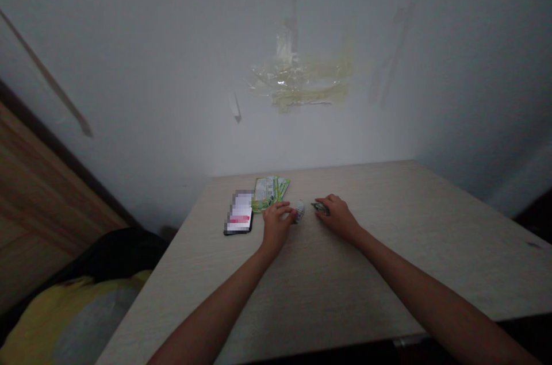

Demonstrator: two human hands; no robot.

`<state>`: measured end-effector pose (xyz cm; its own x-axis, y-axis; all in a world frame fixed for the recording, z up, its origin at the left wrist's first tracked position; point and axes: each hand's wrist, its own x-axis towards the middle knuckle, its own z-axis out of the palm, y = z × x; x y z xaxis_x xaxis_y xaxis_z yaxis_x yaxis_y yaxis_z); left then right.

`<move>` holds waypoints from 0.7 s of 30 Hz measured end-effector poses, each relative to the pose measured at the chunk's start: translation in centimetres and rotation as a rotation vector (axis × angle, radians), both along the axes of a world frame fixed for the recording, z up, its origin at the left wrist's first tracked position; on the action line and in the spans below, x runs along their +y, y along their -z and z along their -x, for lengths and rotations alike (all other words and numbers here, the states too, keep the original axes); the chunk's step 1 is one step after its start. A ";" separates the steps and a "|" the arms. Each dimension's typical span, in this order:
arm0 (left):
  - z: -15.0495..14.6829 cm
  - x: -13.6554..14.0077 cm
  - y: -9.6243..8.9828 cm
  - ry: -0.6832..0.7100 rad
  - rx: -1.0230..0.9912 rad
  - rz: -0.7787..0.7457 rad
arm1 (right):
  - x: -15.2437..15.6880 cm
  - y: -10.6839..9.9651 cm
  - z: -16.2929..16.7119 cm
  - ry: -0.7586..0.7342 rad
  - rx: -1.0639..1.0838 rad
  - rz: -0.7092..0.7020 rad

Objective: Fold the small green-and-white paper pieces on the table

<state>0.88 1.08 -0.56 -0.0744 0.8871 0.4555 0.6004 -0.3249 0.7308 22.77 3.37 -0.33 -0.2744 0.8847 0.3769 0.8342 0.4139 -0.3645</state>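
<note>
My left hand (276, 224) is closed near the middle of the table, thumb and fingers pinching a small whitish printed piece (301, 210) that looks curved or crumpled. A short gap to the right, my right hand (340, 218) has its fingers curled over a small dark greenish piece (320, 207) close to the tabletop. Both pieces are too small and dim to tell their kind. Just behind my left hand lies a pile of green-and-white printed packets (265, 189), fanned out at its right side.
A phone (240, 214) with a blurred-out screen lies left of the packets on the light wooden table (388, 284). Behind the table rises a wall (172, 95) with peeling tape (302, 80). Yellow and grey cloth (77, 319) is at the lower left, beside a wooden panel (34, 181).
</note>
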 end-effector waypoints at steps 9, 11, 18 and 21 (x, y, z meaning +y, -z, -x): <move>0.0 0.1 -0.1 -0.015 0.001 0.004 | 0.7 0.6 -0.1 0.046 0.033 -0.001; 0.1 0.0 -0.1 -0.016 -0.006 0.003 | 0.9 0.8 -0.2 0.040 0.051 0.018; 0.1 0.2 -0.1 0.002 -0.025 0.014 | 0.7 0.7 -0.1 0.020 0.018 0.050; 0.2 0.4 0.1 0.001 -0.038 0.002 | 0.5 0.4 0.0 0.013 0.018 0.055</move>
